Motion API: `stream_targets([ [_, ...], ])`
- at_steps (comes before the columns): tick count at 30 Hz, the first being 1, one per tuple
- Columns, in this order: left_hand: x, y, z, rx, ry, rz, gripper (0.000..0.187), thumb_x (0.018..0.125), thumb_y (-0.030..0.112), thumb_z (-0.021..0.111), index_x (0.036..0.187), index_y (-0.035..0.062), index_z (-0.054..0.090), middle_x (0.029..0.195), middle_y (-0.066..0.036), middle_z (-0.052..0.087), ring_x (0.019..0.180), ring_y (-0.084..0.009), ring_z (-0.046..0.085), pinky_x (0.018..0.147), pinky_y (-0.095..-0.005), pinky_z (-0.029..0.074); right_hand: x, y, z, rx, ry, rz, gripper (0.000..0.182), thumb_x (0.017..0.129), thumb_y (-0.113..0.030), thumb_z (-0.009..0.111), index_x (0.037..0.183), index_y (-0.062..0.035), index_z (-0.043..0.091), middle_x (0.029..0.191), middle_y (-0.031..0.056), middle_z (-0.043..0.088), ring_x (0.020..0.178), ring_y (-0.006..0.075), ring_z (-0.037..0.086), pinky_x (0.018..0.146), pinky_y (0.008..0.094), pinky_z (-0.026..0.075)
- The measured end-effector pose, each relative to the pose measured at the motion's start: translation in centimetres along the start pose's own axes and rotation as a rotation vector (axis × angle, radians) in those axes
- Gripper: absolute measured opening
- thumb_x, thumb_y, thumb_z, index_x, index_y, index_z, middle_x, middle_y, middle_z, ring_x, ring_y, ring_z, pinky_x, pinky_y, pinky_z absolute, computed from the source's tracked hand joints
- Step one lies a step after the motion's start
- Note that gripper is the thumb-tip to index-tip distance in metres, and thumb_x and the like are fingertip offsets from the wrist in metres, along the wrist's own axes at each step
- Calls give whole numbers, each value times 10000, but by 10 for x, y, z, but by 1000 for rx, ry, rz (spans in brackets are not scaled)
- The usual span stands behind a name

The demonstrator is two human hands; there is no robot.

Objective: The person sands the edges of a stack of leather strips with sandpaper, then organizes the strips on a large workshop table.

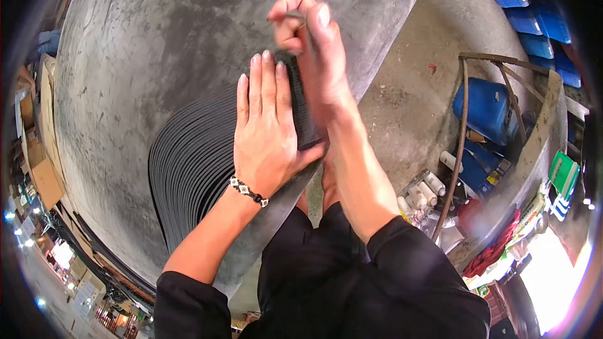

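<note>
A curved bundle of thin black flexible strips lies on the grey tabletop, bending toward me near the table's edge. My left hand, with a beaded bracelet on the wrist, rests flat over the bundle, fingers stretched out and thumb pointing right. Beside it, at the bundle's right end, my right hand is raised on edge with the fingers curled toward the thumb. Motion blurs it. Something small and dark may be between its fingertips, but I cannot make it out. Part of the strips is hidden under my left hand.
The table's edge runs diagonally past my body. On the right, a blue plastic container stands behind a rusty metal frame, with white bottles on the floor. Several blue containers are stacked at the upper right. Cardboard is at the left.
</note>
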State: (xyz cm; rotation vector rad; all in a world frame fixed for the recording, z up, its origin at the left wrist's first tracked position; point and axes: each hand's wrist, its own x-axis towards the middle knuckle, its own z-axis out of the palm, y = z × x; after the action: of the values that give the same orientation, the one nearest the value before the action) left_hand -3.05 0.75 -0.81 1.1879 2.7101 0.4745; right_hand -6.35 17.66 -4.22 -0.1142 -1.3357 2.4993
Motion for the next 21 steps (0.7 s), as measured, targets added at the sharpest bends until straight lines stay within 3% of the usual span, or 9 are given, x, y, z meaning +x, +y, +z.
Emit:
stream_targets([
  [1, 2, 0, 0, 10, -5, -3, 1421, 725, 562, 957, 1711, -147, 219, 1806, -360, 217, 1710, -487, 189, 1394, -579, 169, 0, 1, 10, -141, 19, 18, 702, 1135, -713, 433, 1166, -32, 602, 756, -51, 393, 741, 90, 353, 790, 285, 320],
  [2, 1, 1, -1, 15, -18, -5, 1419, 725, 562, 956, 1708, -152, 222, 1805, -362, 219, 1710, -488, 189, 1394, -577, 170, 3, 0, 4, 140, 38, 121, 660, 1147, -679, 444, 1164, -38, 602, 775, -49, 403, 752, 92, 357, 798, 283, 327],
  [5, 1, 2, -2, 24, -16, 7, 1412, 727, 557, 957, 1698, -167, 231, 1800, -367, 225, 1708, -491, 194, 1396, -569, 173, 10, -20, -1, 163, 139, 95, 668, 1157, -673, 425, 1165, -32, 614, 761, -56, 392, 728, 102, 341, 768, 272, 306],
  [8, 1, 0, -5, 32, -35, 10, 1408, 736, 555, 957, 1700, -165, 225, 1799, -368, 227, 1705, -494, 201, 1394, -571, 179, 23, -8, -20, 206, -55, -185, 800, 1134, -772, 361, 1185, -19, 627, 673, -46, 392, 634, 103, 323, 671, 297, 290],
  [10, -2, 1, -4, 22, -35, 8, 1409, 736, 550, 959, 1701, -165, 221, 1799, -368, 228, 1705, -494, 202, 1393, -571, 181, 9, 10, 13, -144, 88, -47, 858, 1113, -822, 337, 1189, -18, 626, 664, -47, 385, 633, 102, 322, 664, 302, 280],
  [14, 3, 3, -4, 29, -19, 2, 1400, 737, 539, 958, 1700, -165, 224, 1792, -371, 240, 1703, -497, 204, 1393, -579, 182, 15, -14, -3, 98, 16, 174, 904, 1089, -868, 314, 1202, -21, 609, 702, -56, 374, 681, 97, 316, 698, 285, 281],
  [17, 2, 0, -3, 33, -23, 0, 1397, 741, 539, 956, 1701, -164, 222, 1791, -371, 239, 1704, -497, 200, 1394, -579, 180, 31, -10, -16, 188, 150, -44, 895, 1087, -864, 350, 1214, -17, 606, 699, -57, 366, 687, 103, 311, 703, 284, 278],
  [19, 0, 2, -5, 11, -16, -6, 1402, 744, 537, 954, 1707, -160, 212, 1793, -371, 233, 1705, -497, 192, 1397, -572, 176, 19, 8, 11, -150, -25, -49, 856, 1112, -827, 350, 1209, -17, 610, 694, -57, 365, 686, 97, 307, 697, 285, 280],
  [21, 1, 3, -4, 6, -18, -14, 1402, 747, 542, 951, 1709, -159, 211, 1789, -374, 240, 1701, -501, 200, 1396, -572, 177, 26, 0, 4, 226, 4, 163, 831, 1138, -792, 316, 1212, -22, 621, 688, -57, 367, 682, 94, 321, 703, 284, 287],
])
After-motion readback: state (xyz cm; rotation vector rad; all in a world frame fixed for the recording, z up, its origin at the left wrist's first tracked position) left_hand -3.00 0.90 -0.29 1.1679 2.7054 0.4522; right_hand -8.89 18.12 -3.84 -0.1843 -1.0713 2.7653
